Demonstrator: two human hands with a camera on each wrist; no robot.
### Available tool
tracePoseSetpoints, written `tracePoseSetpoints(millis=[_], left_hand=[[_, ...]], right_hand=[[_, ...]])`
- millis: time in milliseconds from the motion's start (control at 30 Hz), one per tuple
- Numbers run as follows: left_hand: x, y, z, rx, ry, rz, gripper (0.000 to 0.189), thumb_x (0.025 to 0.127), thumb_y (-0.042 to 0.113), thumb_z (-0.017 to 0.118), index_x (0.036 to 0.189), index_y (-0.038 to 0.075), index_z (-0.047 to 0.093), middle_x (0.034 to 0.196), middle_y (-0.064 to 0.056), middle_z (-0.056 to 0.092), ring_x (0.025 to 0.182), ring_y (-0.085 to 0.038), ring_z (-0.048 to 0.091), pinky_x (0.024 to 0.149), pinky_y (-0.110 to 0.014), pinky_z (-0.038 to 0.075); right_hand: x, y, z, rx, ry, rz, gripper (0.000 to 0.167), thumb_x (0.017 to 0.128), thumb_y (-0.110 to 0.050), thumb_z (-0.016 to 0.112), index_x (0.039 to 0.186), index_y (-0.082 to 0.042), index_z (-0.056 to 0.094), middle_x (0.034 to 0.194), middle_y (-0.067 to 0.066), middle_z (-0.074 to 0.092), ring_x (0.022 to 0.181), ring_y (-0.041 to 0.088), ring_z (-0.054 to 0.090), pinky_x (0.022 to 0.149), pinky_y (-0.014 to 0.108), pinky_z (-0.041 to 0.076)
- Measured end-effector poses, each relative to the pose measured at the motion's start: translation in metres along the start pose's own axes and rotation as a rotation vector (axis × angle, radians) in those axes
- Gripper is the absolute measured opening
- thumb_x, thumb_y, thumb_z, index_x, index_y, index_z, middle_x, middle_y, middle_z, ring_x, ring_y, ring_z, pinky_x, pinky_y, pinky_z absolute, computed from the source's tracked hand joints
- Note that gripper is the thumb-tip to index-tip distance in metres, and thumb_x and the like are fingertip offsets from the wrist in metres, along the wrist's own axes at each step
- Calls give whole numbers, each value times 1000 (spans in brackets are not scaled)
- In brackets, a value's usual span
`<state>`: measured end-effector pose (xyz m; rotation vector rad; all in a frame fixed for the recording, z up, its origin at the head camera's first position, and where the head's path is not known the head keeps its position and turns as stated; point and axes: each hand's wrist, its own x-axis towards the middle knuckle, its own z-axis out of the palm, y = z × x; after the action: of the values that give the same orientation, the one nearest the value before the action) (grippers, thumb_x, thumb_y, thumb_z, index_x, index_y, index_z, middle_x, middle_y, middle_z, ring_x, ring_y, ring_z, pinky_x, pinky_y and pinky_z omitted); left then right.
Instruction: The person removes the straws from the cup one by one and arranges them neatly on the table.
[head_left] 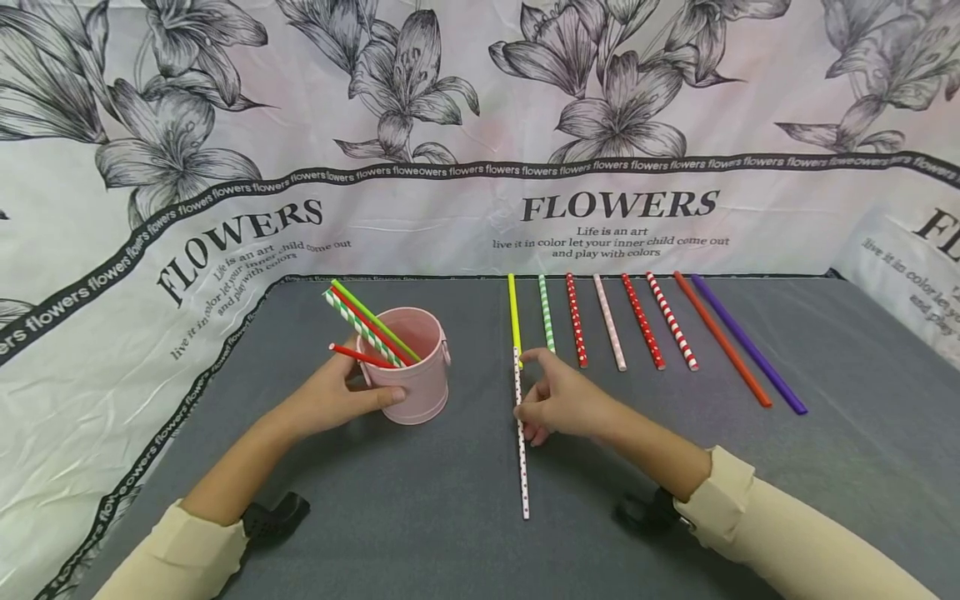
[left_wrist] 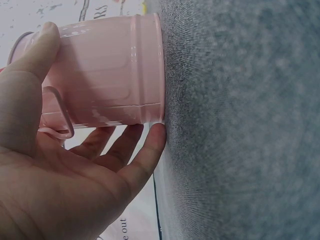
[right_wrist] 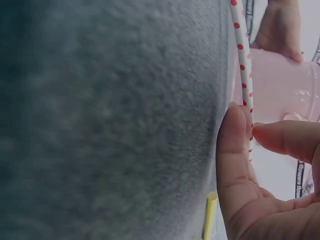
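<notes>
Two hands are on my feed, both occupied: the right hand (head_left: 562,400) pinches the white straw (head_left: 522,467) between thumb and fingers, to the right of the pail (head_left: 423,396), while the left hand (head_left: 337,400) is clamped around the pail's left side. I judge that such a narrow pinch could let the white straw pivot if its end caught something. That far end overlaps the yellow straw (head_left: 513,304), also right of the pail; I can't tell whether they touch, but a low sweep of the fingers could knock yellow askew. Within the pail, the lime straw (head_left: 360,305) leans up, whereas the low red straw (head_left: 358,354) lies over the rim above the left hand, so a shifted grip or tilted pail might spill it. Farthest right of the pail lies the purple straw (head_left: 750,342), out of harm's way, I think.
</notes>
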<state>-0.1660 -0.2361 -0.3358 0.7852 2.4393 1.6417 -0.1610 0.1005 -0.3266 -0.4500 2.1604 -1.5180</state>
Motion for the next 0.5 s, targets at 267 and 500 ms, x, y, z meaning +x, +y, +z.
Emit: tracePoseSetpoints(millis=[267,500], left_hand=[[1,1,0,5,3,-21,77,85,14,81,148,14,38,135,-6,53,121,-30,54,92,-38,54],[1,2,1,-7,0,-29,77,84,13,82,148,14,38,136,-6,53,121,-32,55,92,-38,54]], right_hand=[[-7,-1,2,-99,-60,7,41,89,8,63,129,3,54,73,13,64,63,24,65,61,39,60],[-8,-2,4,-211,-84,7,8,89,4,67,97,2,65,70,10,63,59,21,65,58,36,59]])
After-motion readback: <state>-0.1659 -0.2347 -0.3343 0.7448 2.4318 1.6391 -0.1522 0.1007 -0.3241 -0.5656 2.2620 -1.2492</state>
